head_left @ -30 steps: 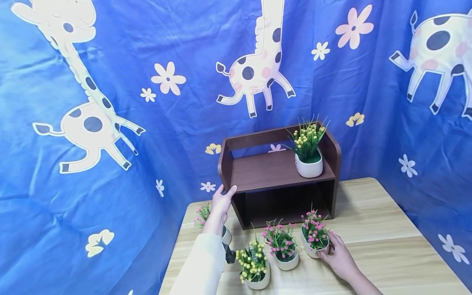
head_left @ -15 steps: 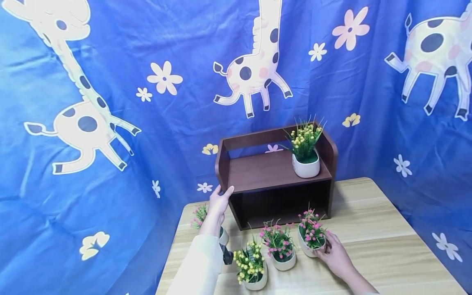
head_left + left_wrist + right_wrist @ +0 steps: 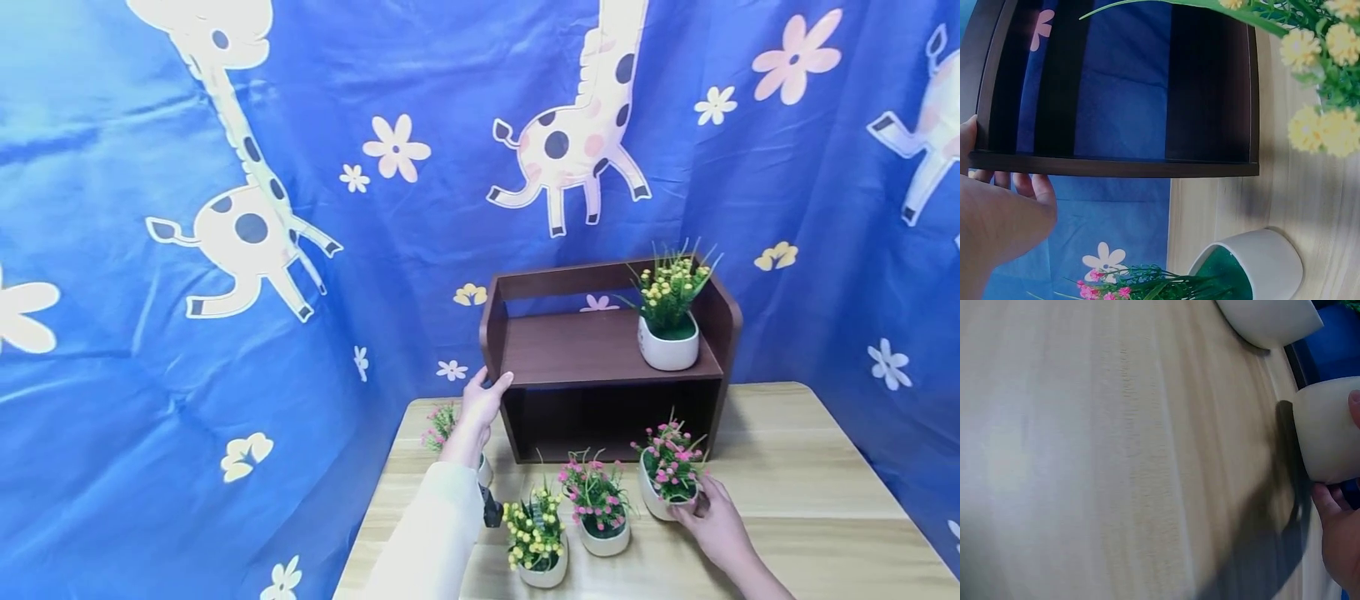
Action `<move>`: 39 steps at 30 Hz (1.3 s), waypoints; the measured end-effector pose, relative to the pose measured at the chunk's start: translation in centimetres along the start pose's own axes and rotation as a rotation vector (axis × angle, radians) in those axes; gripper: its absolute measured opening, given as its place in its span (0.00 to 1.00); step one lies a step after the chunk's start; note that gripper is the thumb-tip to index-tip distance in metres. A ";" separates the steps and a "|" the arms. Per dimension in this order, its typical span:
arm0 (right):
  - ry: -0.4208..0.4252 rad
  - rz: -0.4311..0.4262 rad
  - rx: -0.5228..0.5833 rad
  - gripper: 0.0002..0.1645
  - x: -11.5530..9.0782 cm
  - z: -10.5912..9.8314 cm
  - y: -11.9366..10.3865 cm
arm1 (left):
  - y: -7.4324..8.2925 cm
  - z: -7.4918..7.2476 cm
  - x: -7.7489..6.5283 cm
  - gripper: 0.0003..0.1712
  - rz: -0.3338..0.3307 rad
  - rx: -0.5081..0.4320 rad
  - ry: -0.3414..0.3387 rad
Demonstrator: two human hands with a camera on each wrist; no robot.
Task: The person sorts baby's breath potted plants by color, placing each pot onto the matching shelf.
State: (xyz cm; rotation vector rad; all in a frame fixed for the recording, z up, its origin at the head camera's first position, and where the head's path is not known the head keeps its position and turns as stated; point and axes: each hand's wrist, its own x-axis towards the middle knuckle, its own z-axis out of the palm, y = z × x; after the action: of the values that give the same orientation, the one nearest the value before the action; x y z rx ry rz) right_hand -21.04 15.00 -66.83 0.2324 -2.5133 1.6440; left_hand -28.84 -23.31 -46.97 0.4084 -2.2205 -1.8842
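Observation:
My left hand [image 3: 482, 406] grips the left side panel of a dark brown two-tier shelf [image 3: 570, 346]; its thumb lies at the front edge, its fingers behind the panel. At the right, my right hand [image 3: 716, 521] holds a white pot of pink artificial flowers [image 3: 670, 467] by its right side, in front of the shelf's lower opening. The right wrist view shows the thumb on the wall of that white pot [image 3: 1329, 434] and other fingers near its base. Whether the base touches the table is unclear. A pot of yellow flowers [image 3: 670, 321] stands on the shelf's upper tier, at the right.
On the wooden table [image 3: 810, 492], a second pink-flowered pot [image 3: 603, 533] and a yellow-flowered pot [image 3: 543, 562] stand in front of the shelf. Another pink-flowered pot [image 3: 1275, 265] is left of it, partly behind my left arm. A blue giraffe-print curtain [image 3: 420, 250] hangs behind.
The head view has swung left, so everything sits farther right in the picture. Both hands keep their holds on the shelf and the pink-flowered pot; the shelf has not visibly moved.

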 end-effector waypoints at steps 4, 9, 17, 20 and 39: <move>-0.004 0.010 -0.014 0.54 0.1 -0.7 -0.3 | -0.2 0.4 -0.3 0.36 0.006 0.016 -0.006; -0.006 0.022 -0.080 0.57 1.3 -0.8 -1.0 | -0.1 -0.1 -0.4 0.36 0.004 0.024 0.018; 0.056 0.071 -0.206 0.60 2.4 -1.6 -1.1 | 0.3 0.3 -0.3 0.36 -0.003 0.024 0.023; 0.047 0.094 -0.219 0.60 2.7 -1.7 -1.0 | 0.3 0.2 -0.4 0.36 -0.007 0.022 0.020; 0.021 0.167 -0.257 0.59 4.4 -1.3 -0.7 | 0.3 0.2 -0.8 0.36 -0.003 0.015 0.036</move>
State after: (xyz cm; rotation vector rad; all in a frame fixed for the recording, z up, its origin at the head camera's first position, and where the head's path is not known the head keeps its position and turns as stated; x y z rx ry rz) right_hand -25.19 15.67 -64.80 -0.0219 -2.7567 1.3439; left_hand -28.16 -22.80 -46.68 0.4452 -2.2132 -1.8478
